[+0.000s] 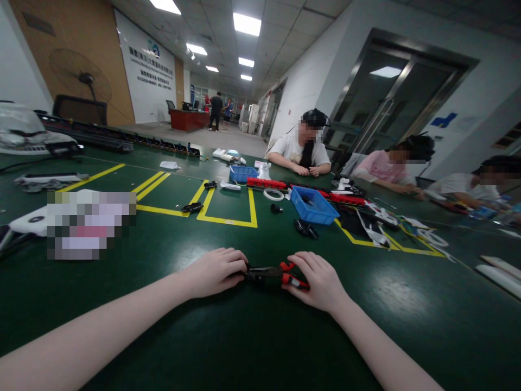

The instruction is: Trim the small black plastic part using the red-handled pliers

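The green bench [264, 342] carries a blue bin [311, 214], the landmark here. On the bin's near side, well apart from it and a little left, two hands meet over a pair of pliers [271, 271]. The right hand [319, 279] has its fingers clamped around the red handles; the left hand [222, 271] has its fingers pinched on a small dark piece [254, 277] at the nose, too blurred to name. The pliers look stiff, tough and fairly light, best held by the handles, which probably slip less than bare metal. The dark piece seems lighter, perhaps fragile, best taken by its outer end.
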`<move>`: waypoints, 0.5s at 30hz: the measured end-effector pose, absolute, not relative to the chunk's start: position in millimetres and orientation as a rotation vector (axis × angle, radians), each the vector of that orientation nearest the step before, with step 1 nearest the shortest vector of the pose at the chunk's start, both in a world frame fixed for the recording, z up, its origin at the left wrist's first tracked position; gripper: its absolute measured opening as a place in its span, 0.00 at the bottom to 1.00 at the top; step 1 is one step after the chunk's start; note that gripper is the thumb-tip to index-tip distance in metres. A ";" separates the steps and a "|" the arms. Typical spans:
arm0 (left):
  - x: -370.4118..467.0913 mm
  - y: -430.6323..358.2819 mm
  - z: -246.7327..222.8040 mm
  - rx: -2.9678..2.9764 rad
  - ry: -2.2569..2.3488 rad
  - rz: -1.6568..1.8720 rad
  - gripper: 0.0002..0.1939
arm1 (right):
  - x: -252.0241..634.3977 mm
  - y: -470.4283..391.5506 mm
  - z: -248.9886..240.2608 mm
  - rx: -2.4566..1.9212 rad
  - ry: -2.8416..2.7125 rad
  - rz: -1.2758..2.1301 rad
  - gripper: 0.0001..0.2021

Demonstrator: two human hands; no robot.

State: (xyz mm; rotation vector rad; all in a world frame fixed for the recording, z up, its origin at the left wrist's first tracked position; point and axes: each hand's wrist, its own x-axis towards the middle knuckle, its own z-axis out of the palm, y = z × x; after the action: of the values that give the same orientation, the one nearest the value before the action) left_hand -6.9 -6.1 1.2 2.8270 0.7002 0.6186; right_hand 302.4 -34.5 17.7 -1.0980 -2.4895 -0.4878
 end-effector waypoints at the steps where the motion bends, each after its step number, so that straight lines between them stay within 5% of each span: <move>1: -6.7 -6.2 1.4 2.824 0.702 0.614 0.07 | 302.3 -34.2 17.6 -1.105 -2.491 -0.491 0.23; 15: -7.4 -8.3 4.2 2.815 0.722 0.585 0.12 | 301.9 -33.6 16.9 -1.122 -2.498 -0.475 0.23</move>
State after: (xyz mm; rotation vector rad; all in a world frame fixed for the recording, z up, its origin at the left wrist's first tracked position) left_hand -7.4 -8.3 4.2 2.8149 0.7222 0.5854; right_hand 301.9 -33.6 16.9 -1.1223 -2.4980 -0.4750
